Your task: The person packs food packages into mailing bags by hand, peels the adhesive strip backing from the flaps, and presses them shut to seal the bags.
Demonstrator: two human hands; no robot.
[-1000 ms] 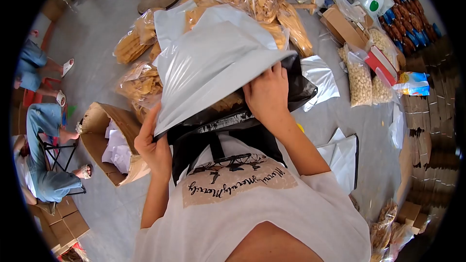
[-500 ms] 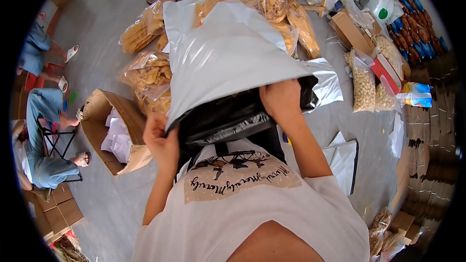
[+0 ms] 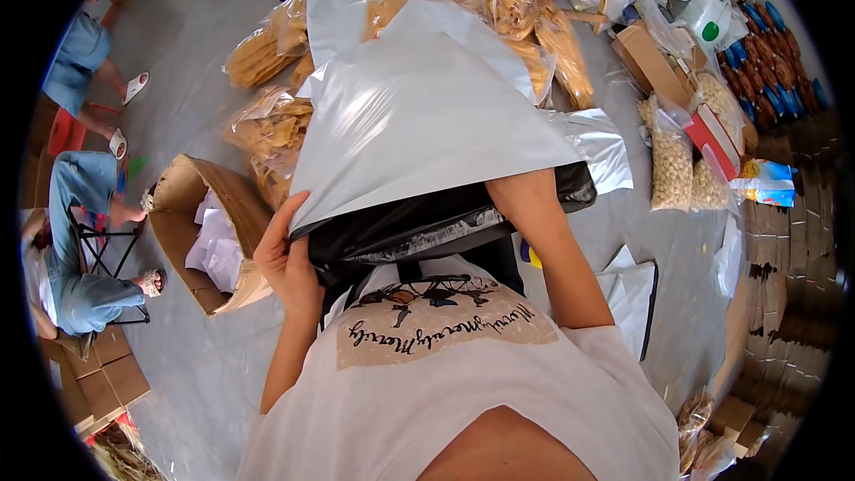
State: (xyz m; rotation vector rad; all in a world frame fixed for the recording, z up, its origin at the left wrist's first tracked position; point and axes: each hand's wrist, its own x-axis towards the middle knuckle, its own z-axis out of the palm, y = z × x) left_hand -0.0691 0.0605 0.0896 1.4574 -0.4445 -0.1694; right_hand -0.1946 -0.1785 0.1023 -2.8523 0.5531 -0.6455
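A large white plastic mailer bag (image 3: pixel 427 116) with a black inside lies over my lap, its mouth toward me. A strip with a crinkled clear band (image 3: pixel 436 240) runs along the near lip of the mouth. My left hand (image 3: pixel 289 258) pinches the bag's left corner between thumb and fingers. My right hand (image 3: pixel 525 191) reaches into the mouth at the right side; its fingers are hidden under the white upper layer. Whatever lies inside the bag is hidden.
Clear bags of yellow-brown dried food (image 3: pixel 267 129) lie beyond the mailer. An open carton (image 3: pixel 169 232) with white paper stands left, near two seated people. Bags of pale pieces (image 3: pixel 671 165), a red box (image 3: pixel 712 142) and stacked flat cardboard (image 3: pixel 766 240) are right.
My right hand has gone from holding the upper edge to inside the mouth, its fingers now out of sight. The white upper layer has come down over it. My left hand still holds the corner.
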